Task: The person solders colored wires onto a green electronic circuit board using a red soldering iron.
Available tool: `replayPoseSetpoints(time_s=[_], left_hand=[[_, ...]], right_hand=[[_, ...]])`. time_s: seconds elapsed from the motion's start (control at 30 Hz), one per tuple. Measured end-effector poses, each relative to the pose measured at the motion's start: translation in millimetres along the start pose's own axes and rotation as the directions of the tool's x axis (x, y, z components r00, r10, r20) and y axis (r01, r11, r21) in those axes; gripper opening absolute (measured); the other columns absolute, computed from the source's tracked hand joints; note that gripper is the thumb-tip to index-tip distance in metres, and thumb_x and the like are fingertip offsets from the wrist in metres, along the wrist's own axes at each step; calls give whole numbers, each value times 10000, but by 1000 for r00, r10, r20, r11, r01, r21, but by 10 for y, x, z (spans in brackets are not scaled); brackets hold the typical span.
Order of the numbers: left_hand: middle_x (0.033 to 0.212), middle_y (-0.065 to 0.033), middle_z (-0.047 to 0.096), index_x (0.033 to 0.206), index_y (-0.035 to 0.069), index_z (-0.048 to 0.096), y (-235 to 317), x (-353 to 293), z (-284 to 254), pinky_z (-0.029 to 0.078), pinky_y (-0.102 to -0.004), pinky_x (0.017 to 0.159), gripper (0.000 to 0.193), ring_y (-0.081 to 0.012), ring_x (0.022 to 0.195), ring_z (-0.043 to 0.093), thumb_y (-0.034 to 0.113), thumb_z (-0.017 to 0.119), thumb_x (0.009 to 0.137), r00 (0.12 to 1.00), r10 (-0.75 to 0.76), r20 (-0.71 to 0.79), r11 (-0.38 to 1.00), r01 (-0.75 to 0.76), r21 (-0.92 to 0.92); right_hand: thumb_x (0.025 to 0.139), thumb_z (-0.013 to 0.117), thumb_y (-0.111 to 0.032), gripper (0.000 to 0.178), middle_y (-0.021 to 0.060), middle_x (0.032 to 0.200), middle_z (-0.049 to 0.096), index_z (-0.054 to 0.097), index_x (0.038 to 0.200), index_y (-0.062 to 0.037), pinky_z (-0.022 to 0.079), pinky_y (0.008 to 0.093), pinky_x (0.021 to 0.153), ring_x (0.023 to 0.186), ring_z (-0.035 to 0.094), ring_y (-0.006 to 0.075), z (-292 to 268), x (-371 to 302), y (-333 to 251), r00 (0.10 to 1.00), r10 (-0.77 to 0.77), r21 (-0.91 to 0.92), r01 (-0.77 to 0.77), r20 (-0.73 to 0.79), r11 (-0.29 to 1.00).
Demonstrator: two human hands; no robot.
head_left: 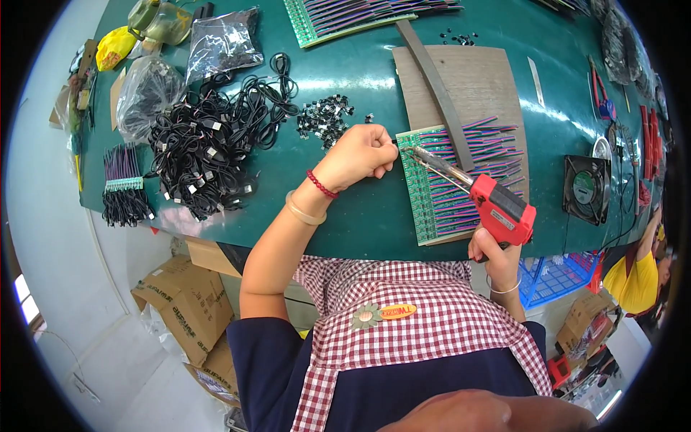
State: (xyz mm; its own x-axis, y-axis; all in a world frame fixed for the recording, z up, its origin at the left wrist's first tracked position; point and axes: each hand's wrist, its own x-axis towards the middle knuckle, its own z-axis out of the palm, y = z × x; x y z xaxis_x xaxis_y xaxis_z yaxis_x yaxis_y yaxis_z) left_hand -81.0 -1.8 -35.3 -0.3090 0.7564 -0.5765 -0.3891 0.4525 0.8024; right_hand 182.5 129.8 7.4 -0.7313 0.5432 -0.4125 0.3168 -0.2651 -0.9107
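Observation:
My right hand (497, 253) grips the handle of a red and black soldering gun (502, 210). Its metal tip reaches to the upper left corner of a green circuit board panel (425, 205). Rows of purple, pink and black wires (479, 173) stretch right from that panel. At the same corner my left hand (366, 151) is closed in a pinch; whatever lies between its fingertips is too small to make out. Just behind the left hand is a pile of small black and silver connectors (325, 119).
A grey bar (440, 97) lies across the wires and a brown board (489, 79). Black cables (198, 155) are heaped at left, beside a wired strip (124, 183) and plastic bags. A small fan (585, 189) and pliers (602, 92) are at right. Another wired panel (306, 21) lies behind.

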Motion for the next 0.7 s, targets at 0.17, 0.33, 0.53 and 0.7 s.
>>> replayPoseSetpoints(time_s=[0.17,0.33,0.53,0.7], left_hand=[[624,-8,555,748,36,516,1,-5,7,352,-179,434,128,-48,507,491,109,567,840,1000,-5,-5,1000,5,-6],[622,-8,553,748,36,515,8,-9,-1,354,-174,437,123,-47,506,489,105,564,837,1000,-1,1,1000,1,9],[622,-6,554,748,37,517,24,-13,6,358,-172,438,121,-44,508,492,107,557,838,1000,-4,-10,999,5,34],[619,-5,554,747,36,519,20,-14,2,364,-174,438,124,-45,510,496,110,557,839,1000,-6,-11,1000,7,28]], right_hand=[[838,531,-58,183,47,518,465,505,966,70,394,257,413,407,446,125,99,13,-112,999,7,-24,-8,-33,1000],[851,523,-75,283,49,520,465,476,1079,87,387,258,409,404,435,122,115,20,-135,999,-35,21,36,-30,999],[848,540,-71,260,44,526,463,482,1057,72,389,258,409,406,429,111,131,39,-102,1000,0,36,0,-20,999],[848,539,-66,214,39,522,458,482,1011,60,388,256,410,404,426,111,93,7,-28,1000,-10,-5,10,-26,1000]])
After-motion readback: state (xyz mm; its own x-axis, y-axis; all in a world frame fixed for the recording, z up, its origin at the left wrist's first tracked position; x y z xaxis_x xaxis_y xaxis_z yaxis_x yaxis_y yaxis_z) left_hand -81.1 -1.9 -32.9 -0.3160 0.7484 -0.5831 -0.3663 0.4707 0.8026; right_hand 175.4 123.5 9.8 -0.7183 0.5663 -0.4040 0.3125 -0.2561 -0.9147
